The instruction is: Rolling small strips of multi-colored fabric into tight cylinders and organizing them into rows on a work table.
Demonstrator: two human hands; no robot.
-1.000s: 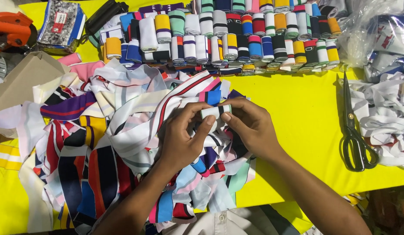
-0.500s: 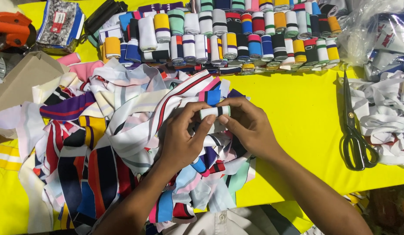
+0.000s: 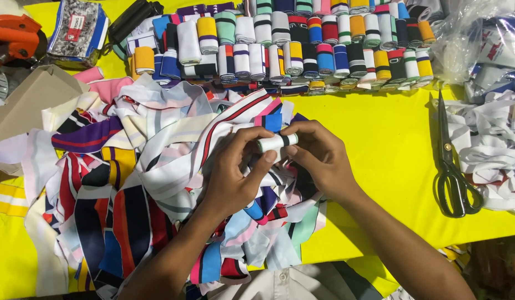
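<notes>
Both my hands hold a small white fabric roll with a dark stripe (image 3: pixel 277 142) above the heap. My left hand (image 3: pixel 235 169) pinches its left end with thumb and fingers. Its right end is gripped by my right hand (image 3: pixel 318 158). Under both hands lies a big pile of loose striped fabric strips (image 3: pixel 152 166) in white, red, navy, purple and yellow, spread over the yellow table (image 3: pixel 379 139). A strip from the pile runs up toward the roll.
Rows of finished striped fabric rolls (image 3: pixel 302 50) line the table's far side. Black scissors (image 3: pixel 451 166) lie at the right beside white scrap strips (image 3: pixel 490 144) and a plastic bag (image 3: pixel 485 39). A cardboard piece (image 3: pixel 24 105) and an orange tool (image 3: pixel 13 36) are at the left.
The small roll has stayed between my fingers; my hands have shifted slightly as they turn it. Nothing else has moved.
</notes>
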